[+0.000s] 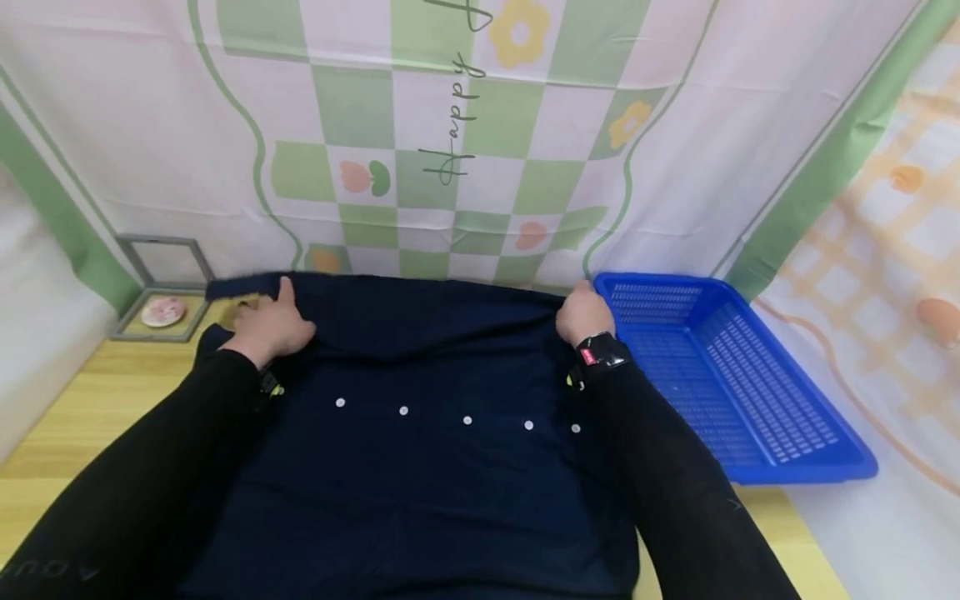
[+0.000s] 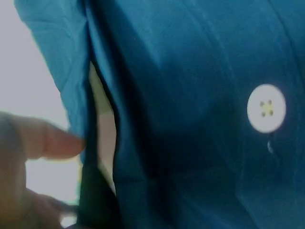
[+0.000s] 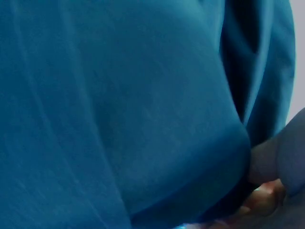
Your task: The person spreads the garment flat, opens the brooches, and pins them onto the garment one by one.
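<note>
A dark navy shirt [image 1: 450, 492] with a row of several white buttons lies spread over the table. At its upper left, my left hand [image 1: 272, 327] holds the cloth near a narrow strip that sticks out leftward. The left wrist view shows the thumb [image 2: 52, 139] against a folded edge of the fabric, close to a white button [image 2: 266, 109]. My right hand [image 1: 585, 315] grips the shirt's upper right corner, its fingertips hidden. Up close in the right wrist view, the thumb [image 3: 264, 162] presses into the bunched cloth [image 3: 190, 181].
A blue plastic basket [image 1: 806, 375] stands right beside my right hand. At the back left, a grey frame-like holder [image 1: 161, 337] has a small pinkish round item [image 1: 162, 312] in it. A patterned curtain [image 1: 495, 117] hangs behind the wooden table [image 1: 67, 417].
</note>
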A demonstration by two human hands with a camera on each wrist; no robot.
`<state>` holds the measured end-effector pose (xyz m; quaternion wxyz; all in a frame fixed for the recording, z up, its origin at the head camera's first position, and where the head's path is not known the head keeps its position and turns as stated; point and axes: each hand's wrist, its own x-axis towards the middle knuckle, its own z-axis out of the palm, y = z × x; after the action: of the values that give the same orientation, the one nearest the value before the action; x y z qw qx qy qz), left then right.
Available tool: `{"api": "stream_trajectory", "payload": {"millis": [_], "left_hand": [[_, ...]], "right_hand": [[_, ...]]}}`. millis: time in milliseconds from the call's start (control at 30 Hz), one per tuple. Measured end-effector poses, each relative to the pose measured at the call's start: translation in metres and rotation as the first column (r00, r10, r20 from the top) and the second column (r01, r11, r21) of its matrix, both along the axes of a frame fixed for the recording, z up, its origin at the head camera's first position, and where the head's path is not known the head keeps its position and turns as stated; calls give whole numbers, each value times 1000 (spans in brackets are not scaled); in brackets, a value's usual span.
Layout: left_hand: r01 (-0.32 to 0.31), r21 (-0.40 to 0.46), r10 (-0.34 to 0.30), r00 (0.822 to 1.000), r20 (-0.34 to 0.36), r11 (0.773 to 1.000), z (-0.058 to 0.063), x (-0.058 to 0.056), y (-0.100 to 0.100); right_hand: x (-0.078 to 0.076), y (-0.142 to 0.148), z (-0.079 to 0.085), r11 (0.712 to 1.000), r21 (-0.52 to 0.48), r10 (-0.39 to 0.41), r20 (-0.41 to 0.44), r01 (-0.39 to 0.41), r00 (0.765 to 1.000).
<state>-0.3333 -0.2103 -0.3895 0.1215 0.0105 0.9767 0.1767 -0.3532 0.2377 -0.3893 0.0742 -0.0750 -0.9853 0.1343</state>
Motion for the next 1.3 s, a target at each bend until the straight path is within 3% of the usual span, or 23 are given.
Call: {"api": "stream_trajectory", "payload": {"millis": [67,133,233,300,367,467,533,600,667,833,933,1000,1167,1300], "left_hand": [[8,-17,-7,997,76,1000,-2,2,3],[60,-16,-58,991,117,998,-4,2,6],[155,8,-154,976,155,988,-5,1,8],[202,9,-201,965,169,979,-5,0,9],[211,-17,-203,959,195,977,-5,-1,9],[184,-65,-163,956,245,981,-4,0,9],[158,-72,-132,950,284,985,-3,2,9],[145,-74,-118,950,288,987,-4,3,8],[141,-78,-118,961,250,987,-7,3,6],[89,-86,-87,996,25,992,-16,3,0],[72,-91,-78,995,-55,993,-20,2,-2],[102,-113,-109,992,-59,988,-21,2,-2],[257,-145,-260,966,-1,955,-21,-1,0],[319,-102,-316,948,48,942,-20,-5,2]], "right_hand": [[3,-7,-3,1000,14,5,-51,-4,999],[8,-16,-6,996,64,62,-93,-56,994],[15,-29,-10,968,150,210,-45,-201,977],[22,-35,-12,939,161,288,118,-304,950],[27,-38,-15,926,124,303,324,-358,896],[31,-37,-18,941,91,230,537,-327,812],[32,-36,-19,952,87,190,581,-292,791],[33,-35,-19,957,81,187,568,-280,802],[33,-35,-20,935,101,244,516,-341,821],[35,-34,-22,852,200,396,361,-485,844],[37,-35,-23,861,195,382,363,-470,850],[37,-38,-24,875,168,360,399,-453,843],[37,-46,-27,886,116,343,485,-448,804],[39,-47,-30,891,109,362,415,-440,835]]}}
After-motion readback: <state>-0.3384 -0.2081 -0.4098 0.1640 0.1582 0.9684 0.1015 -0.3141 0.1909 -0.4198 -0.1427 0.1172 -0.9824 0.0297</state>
